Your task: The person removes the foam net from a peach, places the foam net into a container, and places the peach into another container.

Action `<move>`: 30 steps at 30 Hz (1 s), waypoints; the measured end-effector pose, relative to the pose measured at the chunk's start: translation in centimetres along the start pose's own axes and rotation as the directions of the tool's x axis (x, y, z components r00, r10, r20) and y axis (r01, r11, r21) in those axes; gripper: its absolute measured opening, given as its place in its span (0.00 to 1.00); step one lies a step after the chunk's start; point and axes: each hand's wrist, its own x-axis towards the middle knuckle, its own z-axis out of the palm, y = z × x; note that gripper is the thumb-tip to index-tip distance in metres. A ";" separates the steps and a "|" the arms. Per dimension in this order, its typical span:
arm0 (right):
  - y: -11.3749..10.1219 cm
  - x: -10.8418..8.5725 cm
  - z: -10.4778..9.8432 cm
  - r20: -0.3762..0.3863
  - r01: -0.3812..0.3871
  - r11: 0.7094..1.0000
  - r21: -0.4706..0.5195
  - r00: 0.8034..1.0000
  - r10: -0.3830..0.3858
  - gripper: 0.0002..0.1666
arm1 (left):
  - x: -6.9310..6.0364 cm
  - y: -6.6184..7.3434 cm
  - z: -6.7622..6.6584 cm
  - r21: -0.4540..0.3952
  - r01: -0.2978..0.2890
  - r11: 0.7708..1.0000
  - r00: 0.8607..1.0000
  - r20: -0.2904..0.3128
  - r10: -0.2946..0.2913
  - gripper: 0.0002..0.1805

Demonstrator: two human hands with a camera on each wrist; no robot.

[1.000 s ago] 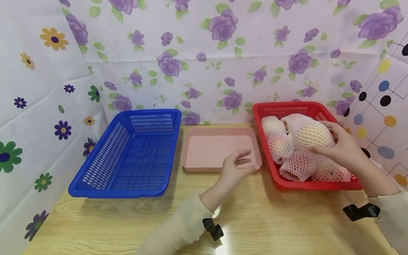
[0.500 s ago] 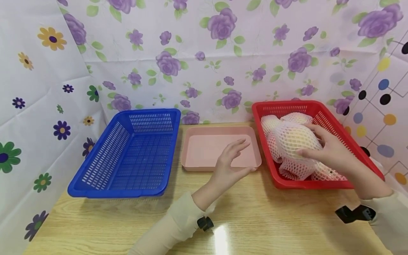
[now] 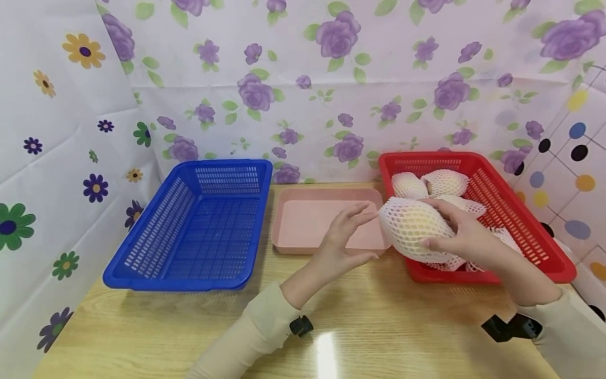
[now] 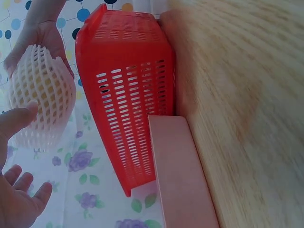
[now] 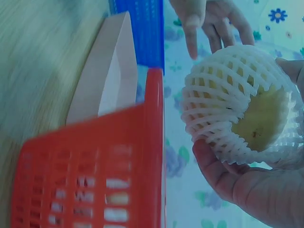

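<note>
My right hand (image 3: 466, 237) grips a large yellowish fruit in a white foam net (image 3: 414, 230) above the left front edge of the red basket (image 3: 535, 226). In the right wrist view the fruit (image 5: 213, 99) shows bare yellow skin at one end of its net, with fingers and thumb on both sides. My left hand (image 3: 333, 252) hangs over the front of the pink tray (image 3: 307, 223), fingers spread and holding nothing. In the left wrist view the left thumb overlaps the netted fruit (image 4: 42, 95); whether they touch, I cannot tell.
Several netted fruits (image 3: 445, 182) lie in the red basket at the right. A blue basket (image 3: 213, 237) stands at the left, with the pink tray between the two baskets. Patterned cloth (image 3: 303, 105) hangs behind and at both sides of the wooden table (image 3: 379, 326).
The right hand has carried the netted fruit leftward and toward the front, from over the pile to the basket's left edge. The left hand has shifted slightly left and its fingers have spread wider.
</note>
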 end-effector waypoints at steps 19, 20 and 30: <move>-2.8 0.4 4.0 0.077 0.154 0.970 0.188 0.982 -0.171 0.41 | -1.1 0.6 -1.6 0.086 -0.071 0.994 0.994 0.090 0.063 0.40; -2.8 0.4 4.1 0.065 0.160 0.969 0.190 0.982 -0.175 0.41 | -1.2 0.6 -1.8 0.096 -0.076 0.992 0.994 0.087 0.068 0.40; -3.6 0.3 5.7 -0.042 0.206 0.947 0.247 0.978 -0.202 0.42 | -2.4 0.6 -2.9 0.074 -0.049 0.996 0.998 0.034 0.047 0.40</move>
